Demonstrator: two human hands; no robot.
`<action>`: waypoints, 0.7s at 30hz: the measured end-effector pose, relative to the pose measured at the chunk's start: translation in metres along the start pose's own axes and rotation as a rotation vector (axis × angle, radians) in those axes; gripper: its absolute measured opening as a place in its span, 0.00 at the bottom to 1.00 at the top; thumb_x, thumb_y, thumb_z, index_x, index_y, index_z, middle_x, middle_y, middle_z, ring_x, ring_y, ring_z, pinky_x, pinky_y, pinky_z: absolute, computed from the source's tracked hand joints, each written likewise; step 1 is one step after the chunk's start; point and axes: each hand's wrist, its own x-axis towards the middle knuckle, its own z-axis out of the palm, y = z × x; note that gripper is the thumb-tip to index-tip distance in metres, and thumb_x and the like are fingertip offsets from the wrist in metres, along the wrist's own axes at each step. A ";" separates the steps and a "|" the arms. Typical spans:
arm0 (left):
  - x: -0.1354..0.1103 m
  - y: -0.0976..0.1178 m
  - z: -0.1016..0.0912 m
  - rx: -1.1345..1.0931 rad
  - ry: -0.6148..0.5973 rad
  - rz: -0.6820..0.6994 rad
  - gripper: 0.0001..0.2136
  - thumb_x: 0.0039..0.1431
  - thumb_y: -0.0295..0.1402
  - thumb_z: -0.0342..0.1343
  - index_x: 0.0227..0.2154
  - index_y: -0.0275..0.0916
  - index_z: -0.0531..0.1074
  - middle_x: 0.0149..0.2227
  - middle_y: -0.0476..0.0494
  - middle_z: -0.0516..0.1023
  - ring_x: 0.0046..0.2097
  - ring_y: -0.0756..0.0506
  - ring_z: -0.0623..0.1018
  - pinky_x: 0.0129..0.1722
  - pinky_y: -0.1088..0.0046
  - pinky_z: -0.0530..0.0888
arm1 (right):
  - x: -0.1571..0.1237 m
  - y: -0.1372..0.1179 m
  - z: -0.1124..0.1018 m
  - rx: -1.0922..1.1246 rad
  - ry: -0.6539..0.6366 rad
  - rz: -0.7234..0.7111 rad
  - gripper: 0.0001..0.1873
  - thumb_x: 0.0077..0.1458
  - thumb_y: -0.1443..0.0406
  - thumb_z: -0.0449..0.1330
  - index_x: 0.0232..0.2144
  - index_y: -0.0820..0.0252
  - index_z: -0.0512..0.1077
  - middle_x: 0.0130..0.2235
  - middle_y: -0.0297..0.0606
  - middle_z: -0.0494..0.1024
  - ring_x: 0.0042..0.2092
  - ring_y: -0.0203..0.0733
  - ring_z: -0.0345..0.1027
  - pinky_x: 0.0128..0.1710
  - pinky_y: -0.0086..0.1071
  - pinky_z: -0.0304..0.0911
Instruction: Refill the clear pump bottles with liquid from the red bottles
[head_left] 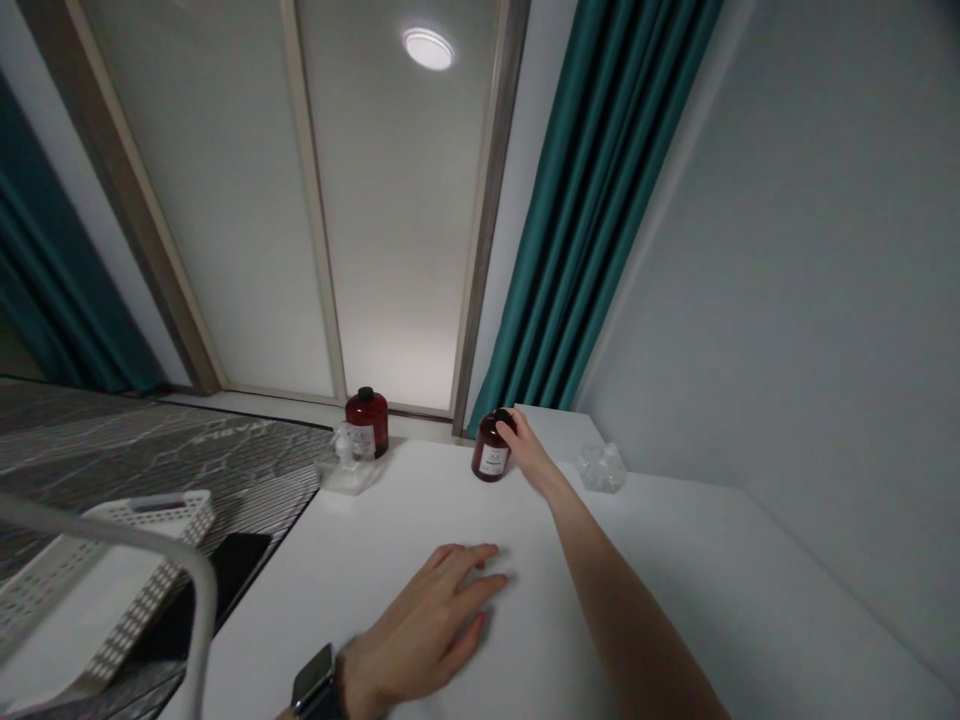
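Observation:
My right hand (529, 450) reaches far across the white table (720, 600) and has its fingers on the black cap and side of a small dark red bottle (490, 452), which leans slightly. My left hand (435, 620) lies flat on the table near me, fingers stretched out, holding nothing; a watch is on that wrist. A second, larger dark red bottle (367, 420) with a black cap stands upright further left at the table's back edge.
A clear dispenser (346, 458) sits in front of the larger bottle. A clear crumpled-looking object (602, 466) lies right of my right hand. A white perforated basket (112, 590) and a dark flat object (225, 570) are at the left. Teal curtains flank a frosted window.

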 end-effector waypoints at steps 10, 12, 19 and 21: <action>0.000 0.000 -0.002 -0.020 -0.003 -0.024 0.27 0.55 0.19 0.50 0.58 0.45 0.63 0.61 0.38 0.66 0.55 0.39 0.71 0.56 0.55 0.73 | 0.005 0.006 -0.005 0.067 0.059 0.053 0.45 0.49 0.54 0.64 0.65 0.54 0.51 0.52 0.43 0.73 0.56 0.46 0.65 0.61 0.47 0.55; 0.000 0.001 -0.003 -0.026 0.004 -0.024 0.28 0.54 0.19 0.51 0.58 0.45 0.64 0.61 0.39 0.66 0.55 0.39 0.71 0.56 0.55 0.73 | 0.005 0.006 -0.005 0.066 0.062 0.062 0.46 0.49 0.54 0.64 0.65 0.55 0.50 0.53 0.44 0.73 0.57 0.46 0.65 0.61 0.47 0.55; 0.000 0.001 -0.004 -0.019 -0.018 -0.027 0.28 0.54 0.18 0.51 0.58 0.44 0.63 0.61 0.38 0.66 0.55 0.39 0.70 0.56 0.55 0.72 | 0.005 0.007 -0.005 0.068 0.063 0.081 0.49 0.49 0.51 0.65 0.67 0.52 0.48 0.57 0.46 0.72 0.58 0.48 0.66 0.61 0.50 0.57; 0.000 0.001 -0.004 -0.013 -0.030 -0.028 0.28 0.54 0.18 0.50 0.59 0.44 0.62 0.61 0.37 0.65 0.55 0.39 0.70 0.57 0.55 0.72 | 0.003 0.008 -0.007 0.077 0.062 0.079 0.51 0.50 0.50 0.64 0.68 0.51 0.44 0.60 0.47 0.70 0.60 0.48 0.64 0.61 0.52 0.56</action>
